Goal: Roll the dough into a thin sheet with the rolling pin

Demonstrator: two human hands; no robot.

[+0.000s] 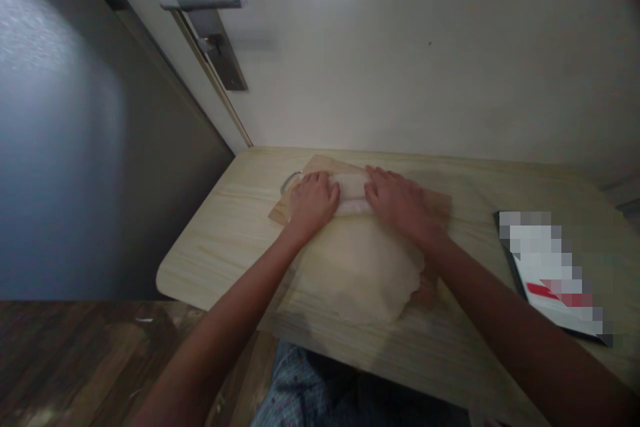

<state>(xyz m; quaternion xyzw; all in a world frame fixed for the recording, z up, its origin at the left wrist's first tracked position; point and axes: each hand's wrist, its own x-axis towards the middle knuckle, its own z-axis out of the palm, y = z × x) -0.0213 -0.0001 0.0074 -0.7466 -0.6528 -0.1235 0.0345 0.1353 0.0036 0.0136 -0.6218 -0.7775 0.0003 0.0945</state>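
A thin, pale sheet that looks like dough [360,267] lies spread over a brown cutting board [320,162], its uneven near edge hanging toward me. Along the far side it forms a whitish roll [353,192]. My left hand [315,200] curls its fingers over the roll's left part, thumb pointing inward. Over the right part, my right hand [397,200] lies with bent fingers in the same manner. Both palms press down on the roll, and its ends are hidden beneath them. A metal loop handle [290,180] shows at the board's far left corner.
The board rests on a light wooden table [210,240] against a white door [425,67] with a lever handle [205,1]. A dark-edged flat item [545,273] lies on the table at the right. Below left is a brown floor [90,353].
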